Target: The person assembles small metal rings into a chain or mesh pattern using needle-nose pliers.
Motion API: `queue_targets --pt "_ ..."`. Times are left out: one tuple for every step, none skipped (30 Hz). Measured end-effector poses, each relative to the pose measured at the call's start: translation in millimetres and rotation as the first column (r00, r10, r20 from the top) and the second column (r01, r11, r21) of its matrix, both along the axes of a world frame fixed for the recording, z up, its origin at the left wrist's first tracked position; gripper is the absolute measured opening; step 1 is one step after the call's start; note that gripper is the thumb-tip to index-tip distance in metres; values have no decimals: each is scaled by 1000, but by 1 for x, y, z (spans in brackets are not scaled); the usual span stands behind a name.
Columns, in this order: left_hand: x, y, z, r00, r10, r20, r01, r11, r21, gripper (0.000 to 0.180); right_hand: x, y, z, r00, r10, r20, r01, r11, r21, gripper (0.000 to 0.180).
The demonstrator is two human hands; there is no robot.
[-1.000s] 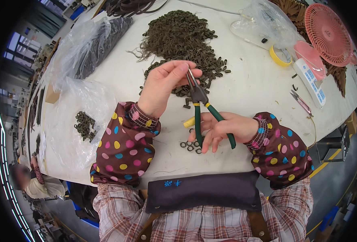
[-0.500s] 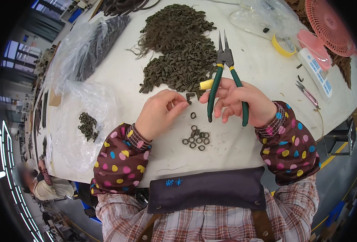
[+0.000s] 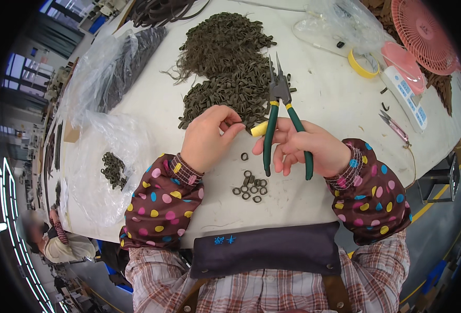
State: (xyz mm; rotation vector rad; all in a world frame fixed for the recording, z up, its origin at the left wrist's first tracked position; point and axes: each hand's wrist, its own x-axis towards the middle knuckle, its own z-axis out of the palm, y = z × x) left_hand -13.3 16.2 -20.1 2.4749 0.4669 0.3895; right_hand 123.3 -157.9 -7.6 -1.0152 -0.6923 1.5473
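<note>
My right hand (image 3: pixel 306 148) holds long-nosed pliers (image 3: pixel 280 89) with green handles. The handles pass between its partly spread fingers, and the narrow jaws point away from me, slightly apart. A yellow wrap (image 3: pixel 259 129) covers one of its fingertips. My left hand (image 3: pixel 209 136) is closed in a pinch at the near edge of a heap of dark olive fabric loops (image 3: pixel 215 96). Whatever lies between its fingertips is too small to make out. Below both hands, several small dark rings (image 3: pixel 254 190) lie on the white table (image 3: pixel 215 214), with a single ring (image 3: pixel 244 156) above them.
At left, a clear plastic bag (image 3: pixel 92 167) lies around more small dark pieces (image 3: pixel 113 170). To the right are yellow tape (image 3: pixel 363 63), a white power strip (image 3: pixel 405 96), small snips (image 3: pixel 395 125) and a pink fan (image 3: pixel 423 34). Another person (image 3: pixel 58 242) sits far left.
My left hand has moved forward to the heap's edge. The pliers in my right hand have shifted left and a little nearer to me. The whole view has tilted slightly.
</note>
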Motion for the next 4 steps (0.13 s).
queue_targets --pt "1 4 4 998 -21 57 26 996 -91 12 -1 0 1 999 32 13 -32 999 2 52" --pt "1 7 6 998 -21 64 26 996 -83 12 -2 0 1 999 33 21 -33 999 9 52" --pt "1 12 6 994 -19 104 40 978 -204 12 -4 0 1 995 92 26 -91 996 -9 53" --pt "1 15 5 990 -15 143 61 945 -322 12 -7 -1 1 988 149 31 -148 989 -29 55"
